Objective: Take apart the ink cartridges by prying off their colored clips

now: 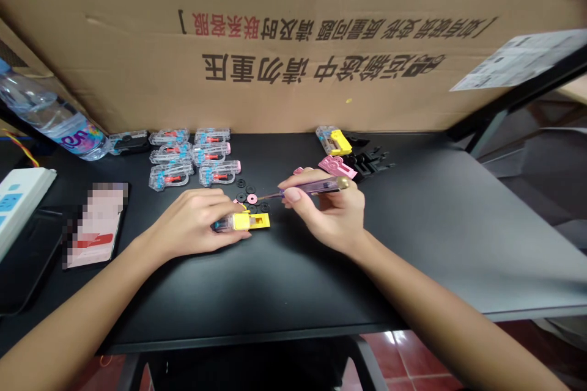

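Observation:
My left hand [197, 223] is closed around a small clear plastic toy gun with a yellow end piece [252, 221], held low over the black table. In my right hand [325, 211] is a screwdriver [316, 187] with a see-through purple handle. Its thin tip points left, at a pink ring [252, 198] among several small black rings [241, 183]. These rings lie just beyond the yellow piece. Clear toy guns with blue and red parts [172, 175] stand in rows behind my left hand. Pink plastic parts [337, 165] lie behind my right hand, which partly hides some of them.
A large cardboard box [321, 104] walls off the back of the table [206, 299]. On the left are a water bottle [59, 119], a phone [98, 226] and a white power strip [22, 201]. Black plastic parts [369, 163] and a clear-and-yellow piece [337, 141] lie back right.

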{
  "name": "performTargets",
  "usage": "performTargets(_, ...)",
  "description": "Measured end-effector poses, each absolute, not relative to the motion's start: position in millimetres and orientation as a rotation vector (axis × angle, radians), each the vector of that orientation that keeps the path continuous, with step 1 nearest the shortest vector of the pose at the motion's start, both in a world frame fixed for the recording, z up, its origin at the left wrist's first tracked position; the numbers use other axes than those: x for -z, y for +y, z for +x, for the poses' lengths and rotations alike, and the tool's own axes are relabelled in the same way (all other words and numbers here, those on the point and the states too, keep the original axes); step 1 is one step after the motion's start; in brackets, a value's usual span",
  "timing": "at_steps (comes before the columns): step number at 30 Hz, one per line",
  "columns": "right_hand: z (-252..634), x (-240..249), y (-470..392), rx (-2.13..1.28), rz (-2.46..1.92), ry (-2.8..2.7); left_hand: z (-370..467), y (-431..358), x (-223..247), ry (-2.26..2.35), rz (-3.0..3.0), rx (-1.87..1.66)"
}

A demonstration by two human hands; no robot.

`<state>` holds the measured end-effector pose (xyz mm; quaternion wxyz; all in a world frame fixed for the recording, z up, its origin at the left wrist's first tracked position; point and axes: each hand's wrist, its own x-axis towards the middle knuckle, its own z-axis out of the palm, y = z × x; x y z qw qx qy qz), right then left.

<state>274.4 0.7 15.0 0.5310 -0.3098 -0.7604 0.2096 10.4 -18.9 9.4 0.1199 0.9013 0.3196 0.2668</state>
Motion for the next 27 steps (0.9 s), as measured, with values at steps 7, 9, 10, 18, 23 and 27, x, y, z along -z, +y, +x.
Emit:
performTargets(7, 271.7, -14.7, -2.4, -0.589, -0.666, -1.970, 6.2, -16.3, -9.3, 0.926, 2.633, -0.738)
performTargets(9, 271.0, -13.9, -3.1, -0.629, -0.660, -1.986, 5.9, -16.1, -9.6, 0.921, 2.632, -0.737)
performTargets(10, 270.7, -13.5, -3.3, -0.641, -0.654, -1.989, 5.7, -16.0, -9.5, 0.916, 2.631, -0.737)
performTargets(18, 269.7, -12.8, -3.3, -0.647, -0.730, -1.983, 3.6, -16.1, -7.5, 0.960, 2.601, -0.747)
performTargets(23, 274.6, -17.7, -0.1, -0.551, -0.731, -1.897, 5.3, -18.3, -10.7, 1.057, 2.460, -0.922)
performTargets(27, 278.0, -20.0, 3.0, -0.520, -0.738, -1.839, 10.6, -19.7, -14.4, 1.281, 2.162, -1.048)
